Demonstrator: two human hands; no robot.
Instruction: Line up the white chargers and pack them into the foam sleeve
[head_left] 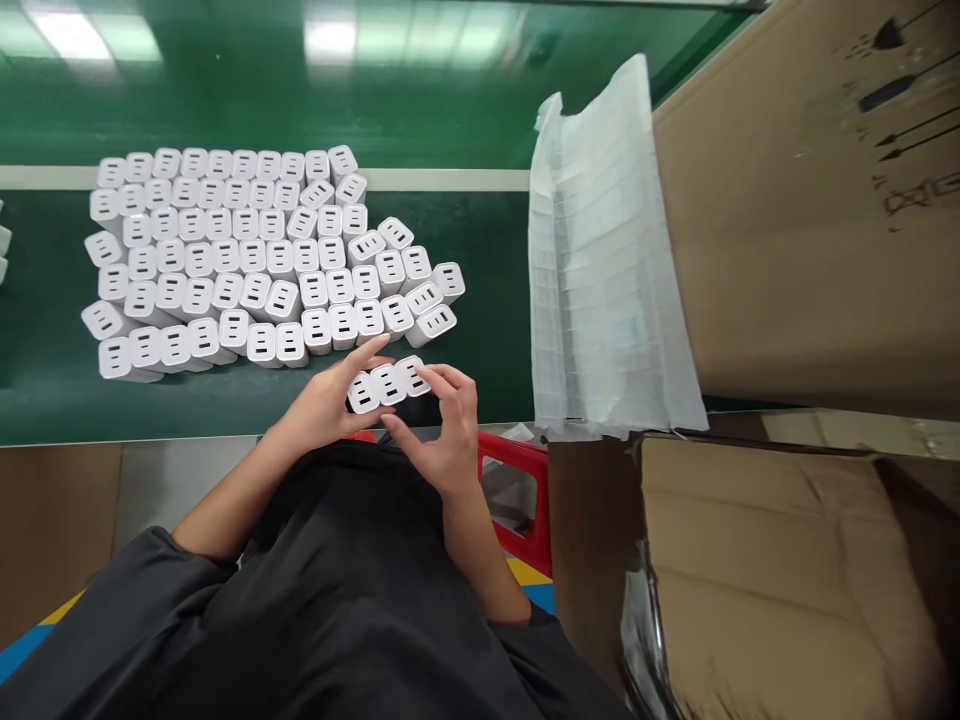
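Three white chargers [388, 384] with slotted faces sit in a short row between my two hands, just above the near edge of the green belt [487, 250]. My left hand [330, 400] grips the row's left end with thumb and fingers. My right hand [442, 430] pinches the right end. Behind them, several rows of identical white chargers [247, 260] stand packed together on the belt.
A stack of white foam sheets [600, 270] leans against a large cardboard box [810, 200] on the right. A second open box [780, 570] stands lower right. A red bin [521, 500] shows beside my lap. A pale strip [450, 180] crosses the belt.
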